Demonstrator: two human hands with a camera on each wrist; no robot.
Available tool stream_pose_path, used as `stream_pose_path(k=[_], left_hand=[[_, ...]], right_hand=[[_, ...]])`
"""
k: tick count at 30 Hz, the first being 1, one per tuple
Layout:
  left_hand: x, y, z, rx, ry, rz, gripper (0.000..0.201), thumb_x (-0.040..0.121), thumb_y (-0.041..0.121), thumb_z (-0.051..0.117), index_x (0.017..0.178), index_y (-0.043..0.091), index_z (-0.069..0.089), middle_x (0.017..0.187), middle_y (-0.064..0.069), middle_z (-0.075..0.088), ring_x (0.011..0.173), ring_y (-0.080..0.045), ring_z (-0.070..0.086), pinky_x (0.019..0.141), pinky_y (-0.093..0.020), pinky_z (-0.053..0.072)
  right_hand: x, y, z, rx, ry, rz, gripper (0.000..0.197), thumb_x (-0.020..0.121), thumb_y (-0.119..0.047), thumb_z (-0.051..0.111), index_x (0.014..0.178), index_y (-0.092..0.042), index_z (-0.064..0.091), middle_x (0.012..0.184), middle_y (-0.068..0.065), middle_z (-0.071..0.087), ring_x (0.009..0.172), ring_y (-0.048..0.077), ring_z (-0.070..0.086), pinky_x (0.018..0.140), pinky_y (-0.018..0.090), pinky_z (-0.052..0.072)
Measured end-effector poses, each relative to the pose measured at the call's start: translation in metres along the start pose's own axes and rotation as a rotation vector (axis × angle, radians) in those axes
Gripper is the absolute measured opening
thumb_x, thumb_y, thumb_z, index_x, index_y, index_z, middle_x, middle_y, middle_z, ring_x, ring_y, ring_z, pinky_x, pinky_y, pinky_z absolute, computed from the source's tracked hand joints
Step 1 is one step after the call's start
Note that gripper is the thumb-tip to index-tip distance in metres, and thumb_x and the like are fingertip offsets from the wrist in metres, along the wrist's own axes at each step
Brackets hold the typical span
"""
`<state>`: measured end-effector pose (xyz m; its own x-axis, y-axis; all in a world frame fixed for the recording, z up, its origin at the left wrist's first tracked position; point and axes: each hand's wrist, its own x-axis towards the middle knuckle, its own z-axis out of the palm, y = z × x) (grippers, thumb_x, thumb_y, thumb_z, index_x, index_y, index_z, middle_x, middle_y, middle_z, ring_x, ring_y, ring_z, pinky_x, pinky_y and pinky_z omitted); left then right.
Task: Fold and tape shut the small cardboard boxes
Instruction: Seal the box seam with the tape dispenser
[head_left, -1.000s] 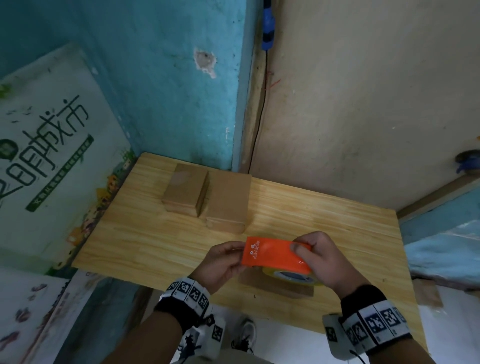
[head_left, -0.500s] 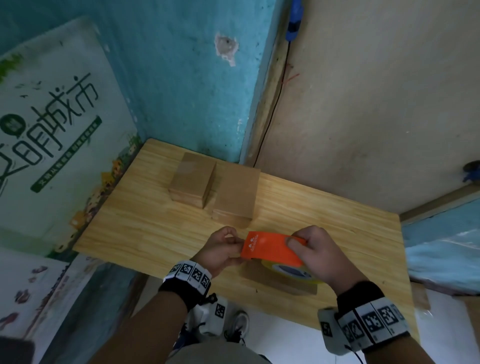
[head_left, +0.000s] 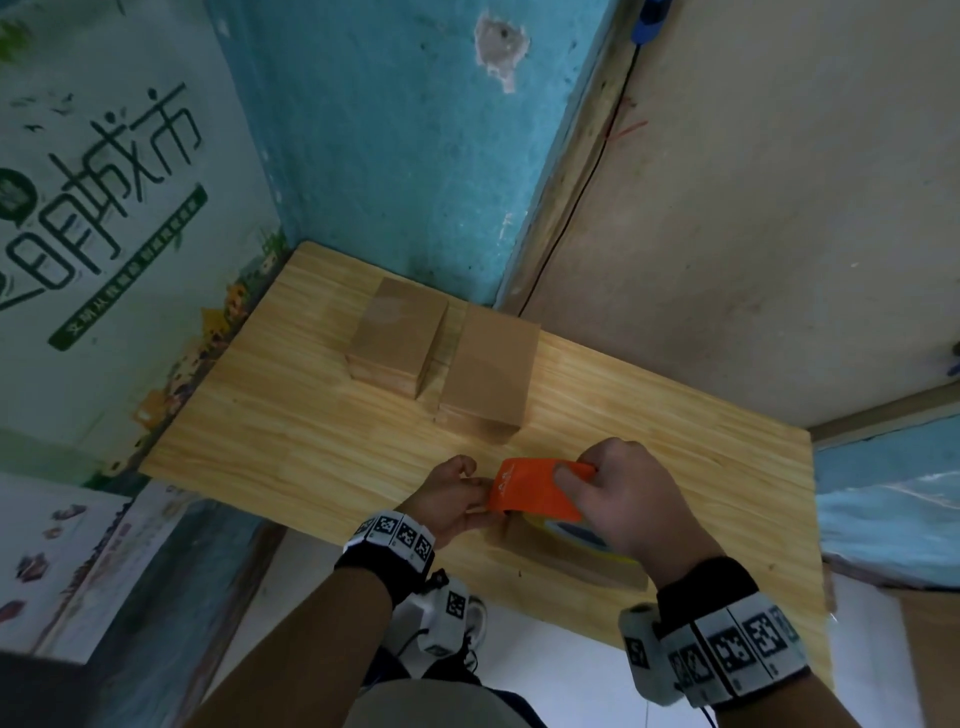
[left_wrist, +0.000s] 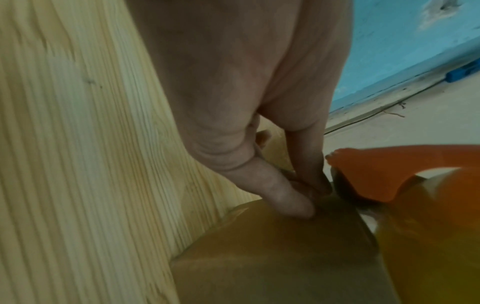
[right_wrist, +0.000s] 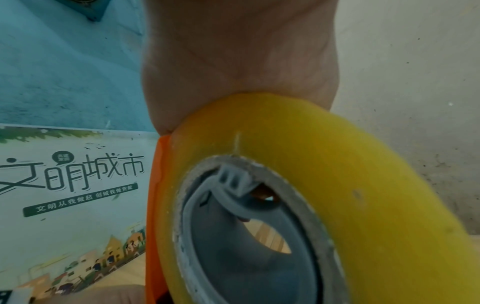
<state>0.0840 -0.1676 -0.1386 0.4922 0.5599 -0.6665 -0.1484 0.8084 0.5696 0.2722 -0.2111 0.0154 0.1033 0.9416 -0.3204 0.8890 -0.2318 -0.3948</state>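
Head view has the right hand (head_left: 623, 499) wrapped over an orange tape dispenser (head_left: 535, 493), fingers curled over its top, with the yellow tape roll (right_wrist: 324, 164) tucked under the palm. The dispenser sits right on top of the small cardboard box (head_left: 576, 564) at the near edge of the wooden table (head_left: 270, 441). The left hand (head_left: 452, 496) is at the dispenser's left end, thumb and fingertip closed on what looks like the loose tape end, pressing it down at the box's corner; the left wrist view shows that pinch best, though the tape itself is hard to make out.

My guess is the step is anchoring the tape so the strip can be run across the seam. To do it well: keep that left pinch pushed firmly onto the cardboard, pull the dispenser straight along the box away from the left hand, keep the strip centred over the flap join, then smooth it down before cutting.

Two more closed boxes (head_left: 441, 353) sit side by side beyond the dispenser, toward the blue wall.

Readable writing: the poster (right_wrist: 64, 185) left of the dispenser says 文明城市 in big characters, with 文明从我做起 创城我做贡献 on a green strip below. The dispenser has a small white logo, too tiny to read.
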Motion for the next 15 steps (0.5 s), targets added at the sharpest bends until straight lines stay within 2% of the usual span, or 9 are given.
stream_pose_path(k=[3, 6, 9, 15], left_hand=[[0.008, -0.002, -0.002, 0.008, -0.003, -0.005, 0.037, 0.095, -0.017, 0.047, 0.083, 0.017, 0.036, 0.082, -0.016, 0.063, 0.074, -0.024, 0.068, 0.064, -0.033, 0.061], [0.012, -0.006, -0.003, 0.043, -0.017, -0.008, 0.041, 0.095, -0.019, 0.044, 0.076, 0.017, 0.035, 0.072, -0.009, 0.061, 0.067, -0.019, 0.066, 0.062, -0.030, 0.059], [0.015, -0.008, -0.005, 0.060, -0.026, -0.018, 0.043, 0.095, -0.020, 0.043, 0.070, 0.016, 0.038, 0.069, -0.007, 0.057, 0.064, -0.016, 0.064, 0.059, -0.028, 0.059], [0.018, -0.011, -0.008, 0.056, -0.034, -0.038, 0.029, 0.095, -0.015, 0.054, 0.077, 0.007, 0.054, 0.078, -0.013, 0.064, 0.075, -0.023, 0.066, 0.067, -0.030, 0.062]], right_hand=[[0.003, -0.006, 0.003, -0.072, 0.019, 0.007, 0.055, 0.087, -0.058, 0.055, 0.055, -0.015, 0.045, 0.052, 0.001, 0.045, 0.047, 0.021, 0.047, 0.046, 0.031, 0.035], [0.003, -0.006, 0.008, -0.114, 0.046, 0.017, 0.058, 0.079, -0.069, 0.041, 0.055, -0.016, 0.046, 0.055, 0.002, 0.048, 0.050, 0.022, 0.051, 0.048, 0.031, 0.033], [0.003, -0.004, 0.011, -0.120, 0.063, 0.017, 0.059, 0.078, -0.071, 0.039, 0.056, -0.017, 0.046, 0.056, 0.002, 0.048, 0.051, 0.022, 0.052, 0.048, 0.030, 0.032], [0.002, -0.007, 0.010, -0.128, 0.068, 0.009, 0.055, 0.080, -0.068, 0.042, 0.056, -0.018, 0.044, 0.055, 0.001, 0.046, 0.050, 0.021, 0.050, 0.047, 0.031, 0.032]])
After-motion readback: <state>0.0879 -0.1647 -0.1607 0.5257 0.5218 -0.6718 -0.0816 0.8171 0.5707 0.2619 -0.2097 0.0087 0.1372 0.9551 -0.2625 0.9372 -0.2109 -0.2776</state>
